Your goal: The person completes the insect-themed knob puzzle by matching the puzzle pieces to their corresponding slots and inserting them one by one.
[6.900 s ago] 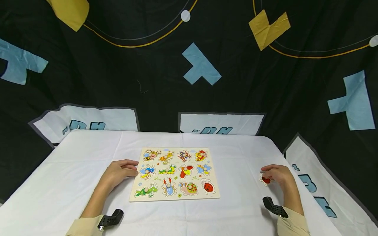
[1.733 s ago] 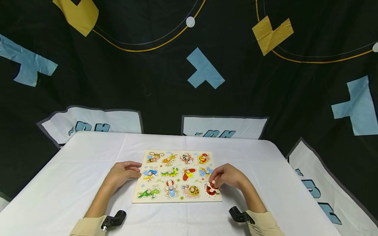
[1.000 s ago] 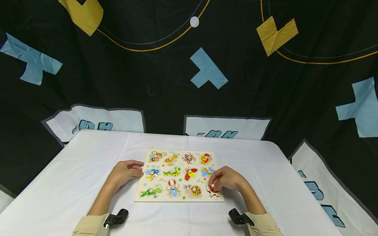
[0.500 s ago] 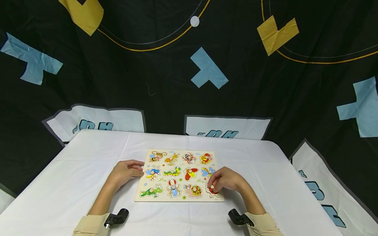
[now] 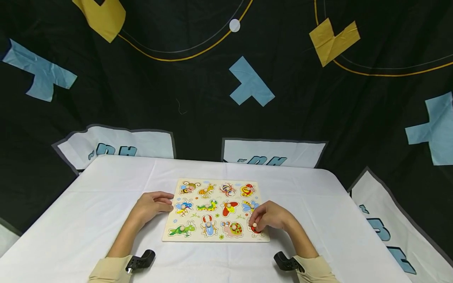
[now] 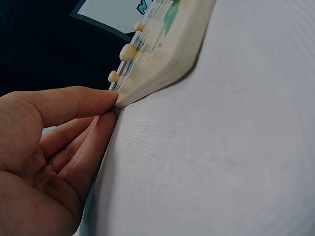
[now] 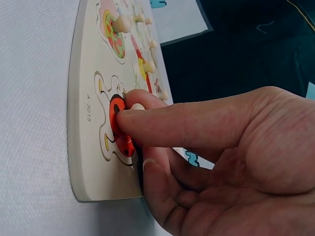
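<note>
A pale wooden peg puzzle board with several knobbed insect pieces lies flat on the table. My right hand is over its near right corner, thumb and fingertips around the wooden knob of the red ladybug piece. In the right wrist view the ladybug piece lies level in its cut-out, its outline running close around it; the thumb and fingers cover part of it. At the board's left edge, my left hand touches the side with thumb and fingertips, which the left wrist view shows at the corner.
White cloth covers the table on all sides of the board. Behind it hangs a black backdrop with blue and yellow shapes. A black wrist camera sits at the left sleeve, and another wrist camera at the right.
My right hand has brought the ladybug piece from the table's right side to the board's near right corner, then lowered it onto its place. My left hand has stayed at the left edge.
</note>
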Demonstrator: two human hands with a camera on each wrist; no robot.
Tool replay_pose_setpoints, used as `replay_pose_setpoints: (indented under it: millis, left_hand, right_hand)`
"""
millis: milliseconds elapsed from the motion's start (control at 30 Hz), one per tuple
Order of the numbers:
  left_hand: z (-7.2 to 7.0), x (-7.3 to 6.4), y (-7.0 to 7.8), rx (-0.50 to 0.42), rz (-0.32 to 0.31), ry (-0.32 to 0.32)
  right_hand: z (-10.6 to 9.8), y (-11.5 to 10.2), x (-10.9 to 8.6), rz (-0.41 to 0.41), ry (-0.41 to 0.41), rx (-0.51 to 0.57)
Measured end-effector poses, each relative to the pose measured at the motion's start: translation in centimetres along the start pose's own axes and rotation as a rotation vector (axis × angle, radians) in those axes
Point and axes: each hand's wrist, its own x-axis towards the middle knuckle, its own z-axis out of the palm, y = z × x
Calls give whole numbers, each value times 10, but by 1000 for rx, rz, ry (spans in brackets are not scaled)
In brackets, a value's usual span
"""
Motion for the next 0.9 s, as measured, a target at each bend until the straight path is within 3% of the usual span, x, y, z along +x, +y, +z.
replay_pose_setpoints:
  millis: [533,900]
  left_hand:
    - [0,3,5,63,-15,-9]
    - [-4,3,5,47,-15,-25]
  right_hand:
    - [-3,1,-1,14,-16,5]
    - [-4,1,1,18,-37,21]
